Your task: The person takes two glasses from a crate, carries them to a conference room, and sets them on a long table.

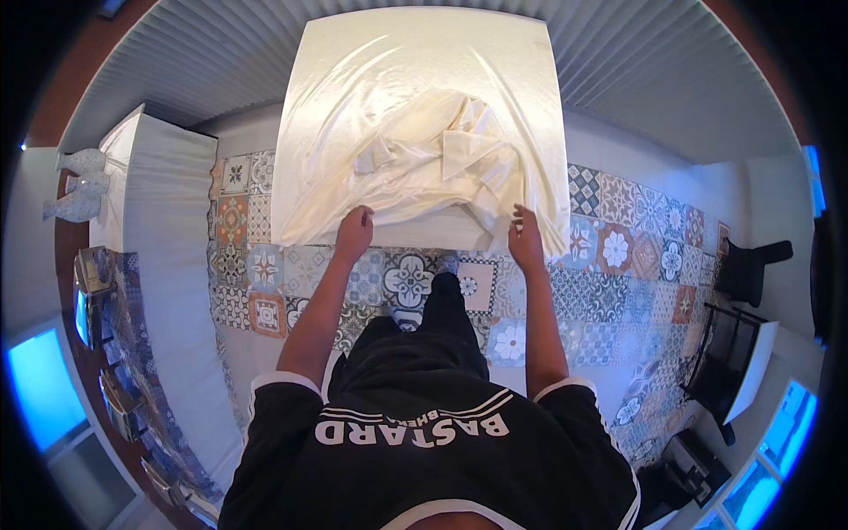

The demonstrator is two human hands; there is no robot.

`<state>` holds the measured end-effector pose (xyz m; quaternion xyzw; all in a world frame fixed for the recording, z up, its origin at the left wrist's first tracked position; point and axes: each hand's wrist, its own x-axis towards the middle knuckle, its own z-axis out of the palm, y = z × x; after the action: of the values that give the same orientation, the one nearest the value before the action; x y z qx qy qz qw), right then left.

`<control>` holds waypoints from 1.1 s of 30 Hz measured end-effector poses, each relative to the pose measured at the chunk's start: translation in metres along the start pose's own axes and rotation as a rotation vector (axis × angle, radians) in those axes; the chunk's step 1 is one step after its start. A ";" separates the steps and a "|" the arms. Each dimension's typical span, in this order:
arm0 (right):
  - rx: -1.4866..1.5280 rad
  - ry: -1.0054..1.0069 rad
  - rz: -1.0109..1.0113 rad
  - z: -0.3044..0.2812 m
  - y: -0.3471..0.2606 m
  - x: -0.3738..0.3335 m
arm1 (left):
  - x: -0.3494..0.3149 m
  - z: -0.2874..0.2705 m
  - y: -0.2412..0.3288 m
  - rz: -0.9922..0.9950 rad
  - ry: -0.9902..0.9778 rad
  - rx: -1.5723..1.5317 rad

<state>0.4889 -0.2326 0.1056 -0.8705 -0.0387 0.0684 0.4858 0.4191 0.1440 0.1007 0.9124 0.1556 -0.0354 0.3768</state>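
Note:
A shiny cream satin cloth [344, 88] covers a table in front of me and hangs over its near corners. Its middle is bunched into loose folds, and under the raised near edge a paler strip [433, 228] shows. My left hand [355, 231] is at the near left part of the cloth, with its fingers closed on the edge. At the near right, my right hand [526, 238] is beside the hanging folds. Its fingers are bent and somewhat apart, and nothing shows between them.
Patterned tiles [609, 252] cover the floor around my feet. To the left stands a long table with a pale cover [168, 185], with white vases [79, 199] beyond it. Black chairs [746, 269] are at the right. A corrugated grey wall [636, 71] rises behind the cloth-covered table.

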 end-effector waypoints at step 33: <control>0.619 -0.019 0.591 0.199 0.296 -0.037 | 0.002 0.169 -0.277 -0.439 0.061 -1.017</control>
<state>0.4217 -0.2256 -0.2470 -0.6564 0.2304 0.2212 0.6834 0.3443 0.2114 -0.2077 0.5622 0.3505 -0.0069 0.7490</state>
